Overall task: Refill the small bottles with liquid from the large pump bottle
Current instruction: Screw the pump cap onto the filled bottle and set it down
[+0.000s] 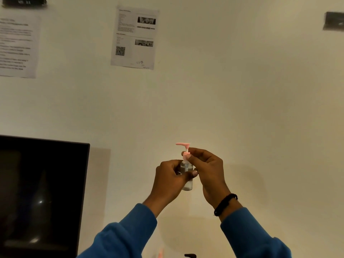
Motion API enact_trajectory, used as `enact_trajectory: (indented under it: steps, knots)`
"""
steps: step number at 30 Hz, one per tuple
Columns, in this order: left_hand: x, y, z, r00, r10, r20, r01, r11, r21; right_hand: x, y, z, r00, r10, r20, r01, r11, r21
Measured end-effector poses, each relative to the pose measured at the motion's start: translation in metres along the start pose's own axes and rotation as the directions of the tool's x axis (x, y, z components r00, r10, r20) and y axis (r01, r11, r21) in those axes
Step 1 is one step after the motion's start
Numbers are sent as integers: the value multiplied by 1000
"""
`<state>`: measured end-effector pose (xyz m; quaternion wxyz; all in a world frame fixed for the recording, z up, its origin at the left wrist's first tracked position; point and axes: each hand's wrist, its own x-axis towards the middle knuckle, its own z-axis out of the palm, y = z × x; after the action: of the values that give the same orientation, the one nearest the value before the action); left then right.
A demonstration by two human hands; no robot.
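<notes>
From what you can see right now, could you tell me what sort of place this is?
Probably an office or shared workroom. Printed notices, one with a QR code, are stuck to the plain wall, and a dark monitor stands at the left. No table shows.

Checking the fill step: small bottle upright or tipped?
Upright: the small bottle stands vertical, pink pump on top, held by the left hand and right hand.

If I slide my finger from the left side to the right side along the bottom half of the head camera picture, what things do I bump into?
Dark screen → left hand → small clear bottle with a pink pump → right hand → black wristband.
</notes>
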<state>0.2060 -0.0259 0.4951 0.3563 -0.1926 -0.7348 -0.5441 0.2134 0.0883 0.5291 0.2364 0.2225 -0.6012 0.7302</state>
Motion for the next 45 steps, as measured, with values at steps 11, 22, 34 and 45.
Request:
enact_trajectory:
  steps: [11, 22, 34, 45]
  knots:
    - [8, 1, -5, 996, -9, 84, 14, 999, -50, 4, -4, -9, 989, -31, 148, 45, 995, -92]
    - [3, -2, -2, 1000, 9, 21, -10, 997, 73, 4, 21, 0, 989, -131, -63, 113, 965, -237]
    - [-6, -11, 3, 999, -13, -31, 15, 997, 71, 4, 38, -1, 994, -106, -37, 91, 954, -285]
    - [-12, -27, 23, 998, -55, -37, 57, 997, 42, 7, 55, -20, 994, -111, 0, 99, 894, -436]
